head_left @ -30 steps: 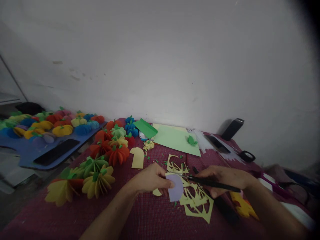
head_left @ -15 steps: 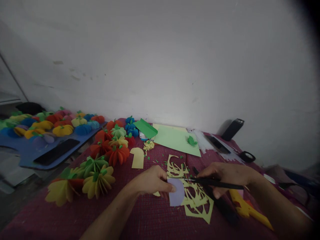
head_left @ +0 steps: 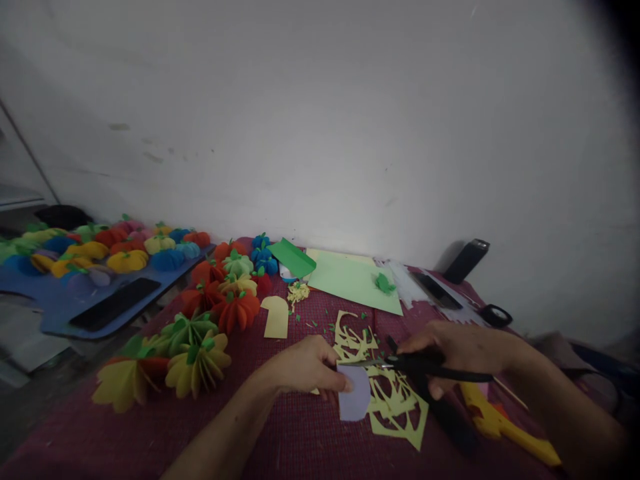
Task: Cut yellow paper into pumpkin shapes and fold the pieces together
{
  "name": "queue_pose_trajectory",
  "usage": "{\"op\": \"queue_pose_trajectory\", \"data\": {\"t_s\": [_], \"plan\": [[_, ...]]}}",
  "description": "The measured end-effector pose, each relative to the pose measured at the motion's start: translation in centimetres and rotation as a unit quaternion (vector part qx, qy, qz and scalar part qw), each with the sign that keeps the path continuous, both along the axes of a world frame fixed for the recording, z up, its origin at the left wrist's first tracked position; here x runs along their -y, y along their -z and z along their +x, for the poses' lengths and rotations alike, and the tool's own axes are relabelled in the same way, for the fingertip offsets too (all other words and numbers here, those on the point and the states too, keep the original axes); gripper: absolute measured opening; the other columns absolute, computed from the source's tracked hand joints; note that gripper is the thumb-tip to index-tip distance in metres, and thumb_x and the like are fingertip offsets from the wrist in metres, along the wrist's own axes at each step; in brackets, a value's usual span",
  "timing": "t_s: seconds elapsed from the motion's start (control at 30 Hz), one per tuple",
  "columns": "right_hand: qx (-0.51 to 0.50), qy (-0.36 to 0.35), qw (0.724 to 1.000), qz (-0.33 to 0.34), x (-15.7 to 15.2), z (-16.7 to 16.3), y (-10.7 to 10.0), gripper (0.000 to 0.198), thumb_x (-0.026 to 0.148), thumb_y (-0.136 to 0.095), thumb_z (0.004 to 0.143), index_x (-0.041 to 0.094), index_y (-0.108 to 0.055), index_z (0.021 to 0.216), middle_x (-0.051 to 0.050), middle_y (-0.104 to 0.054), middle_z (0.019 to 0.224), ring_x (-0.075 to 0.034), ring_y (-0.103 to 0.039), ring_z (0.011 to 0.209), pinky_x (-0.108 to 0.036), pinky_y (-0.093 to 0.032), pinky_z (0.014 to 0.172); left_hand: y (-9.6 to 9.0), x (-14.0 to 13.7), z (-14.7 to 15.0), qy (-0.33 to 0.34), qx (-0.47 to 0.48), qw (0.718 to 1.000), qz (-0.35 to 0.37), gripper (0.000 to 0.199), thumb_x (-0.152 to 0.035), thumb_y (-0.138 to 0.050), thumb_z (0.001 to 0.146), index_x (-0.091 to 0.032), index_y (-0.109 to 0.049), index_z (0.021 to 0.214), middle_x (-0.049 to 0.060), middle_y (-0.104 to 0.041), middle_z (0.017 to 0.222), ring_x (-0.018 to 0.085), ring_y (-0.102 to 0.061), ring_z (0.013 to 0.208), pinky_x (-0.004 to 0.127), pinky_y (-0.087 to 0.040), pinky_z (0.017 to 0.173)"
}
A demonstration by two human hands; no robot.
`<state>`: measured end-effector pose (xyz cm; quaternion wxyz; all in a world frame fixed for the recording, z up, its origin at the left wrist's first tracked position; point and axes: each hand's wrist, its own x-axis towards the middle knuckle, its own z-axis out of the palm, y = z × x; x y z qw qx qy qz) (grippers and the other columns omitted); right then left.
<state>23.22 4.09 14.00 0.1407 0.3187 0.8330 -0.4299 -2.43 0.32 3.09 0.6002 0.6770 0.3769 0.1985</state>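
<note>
My left hand (head_left: 316, 368) pinches a lilac paper piece (head_left: 355, 395) with a rounded right side between thumb and fingers. In my right hand (head_left: 457, 357) is a pair of scissors (head_left: 425, 367) with black handles. Their blades point left and lie along the paper's upper edge; whether they are cutting into it I cannot tell. Beneath and beside the lilac piece spread pale yellow paper offcuts (head_left: 400, 427) with curved holes. A pale yellow cut-out (head_left: 276, 319) with a rounded top lies beyond my left hand.
Colourful paper pumpkins (head_left: 237, 310) crowd the left side and a blue table (head_left: 55, 323). Green sheets (head_left: 335, 280) lie by the wall. At right are a yellow glue gun (head_left: 493, 423), a tape roll (head_left: 496, 315) and a black upright object (head_left: 466, 261).
The lilac paper has shifted slightly down towards me in my left hand. The scissors have also moved a little lower, still at its upper edge.
</note>
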Motion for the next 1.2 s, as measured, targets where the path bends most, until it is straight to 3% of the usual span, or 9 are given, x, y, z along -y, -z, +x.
{"op": "queue_pose_trajectory", "data": {"t_s": [0.13, 0.33, 0.7, 1.07, 1.2], "plan": [[0.014, 0.010, 1.000, 0.010, 0.1, -0.1, -0.4, 0.025, 0.034, -0.062, 0.069, 0.015, -0.063, 0.084, 0.004, -0.046, 0.060, -0.008, -0.039, 0.054, -0.019, -0.030, 0.048, 0.1, 0.0, 0.0, 0.007, 0.002, 1.000, 0.001, 0.029, -0.039, -0.062, 0.063, -0.012, -0.067, 0.068, 0.000, -0.060, 0.057, 0.011, -0.053, 0.051, 0.020, -0.039, 0.049], [0.018, 0.020, 1.000, 0.001, 0.4, -0.4, -1.0, 0.026, 0.030, -0.064, 0.067, 0.016, -0.062, 0.089, 0.004, -0.051, 0.065, -0.008, -0.041, 0.057, -0.018, -0.032, 0.050, 0.2, 0.0, 0.0, -0.003, -0.014, 1.000, 0.018, 0.028, -0.040, -0.061, 0.064, -0.013, -0.067, 0.068, 0.001, -0.059, 0.056, 0.009, -0.050, 0.049, 0.019, -0.037, 0.046], [0.025, 0.014, 0.999, 0.041, 0.6, -0.6, -0.9, 0.016, 0.024, -0.063, 0.068, 0.016, -0.061, 0.081, 0.006, -0.043, 0.060, -0.007, -0.036, 0.054, -0.017, -0.029, 0.047, 0.3, 0.0, 0.2, -0.007, -0.047, 0.998, 0.042, 0.027, -0.038, -0.059, 0.064, -0.012, -0.067, 0.068, 0.003, -0.063, 0.059, 0.011, -0.053, 0.050, 0.019, -0.036, 0.044], [0.023, 0.006, 1.000, 0.009, 0.1, -0.6, -0.3, 0.021, 0.033, -0.062, 0.070, 0.014, -0.060, 0.080, 0.005, -0.048, 0.062, -0.008, -0.041, 0.056, -0.019, -0.032, 0.050, 0.5, -0.1, 0.3, -0.006, -0.032, 0.999, 0.024, 0.025, -0.036, -0.062, 0.061, -0.012, -0.066, 0.064, 0.001, -0.061, 0.055, 0.011, -0.053, 0.048, 0.019, -0.037, 0.044], [0.004, 0.015, 1.000, 0.009, -0.3, 0.4, -0.2, 0.028, 0.037, -0.062, 0.069, 0.014, -0.062, 0.085, 0.004, -0.050, 0.064, -0.010, -0.042, 0.058, -0.020, -0.034, 0.052, 0.2, -0.1, 0.5, -0.016, -0.012, 0.999, -0.039, 0.025, -0.036, -0.061, 0.062, -0.012, -0.065, 0.062, 0.001, -0.060, 0.052, 0.010, -0.053, 0.044, 0.021, -0.040, 0.045]]}}
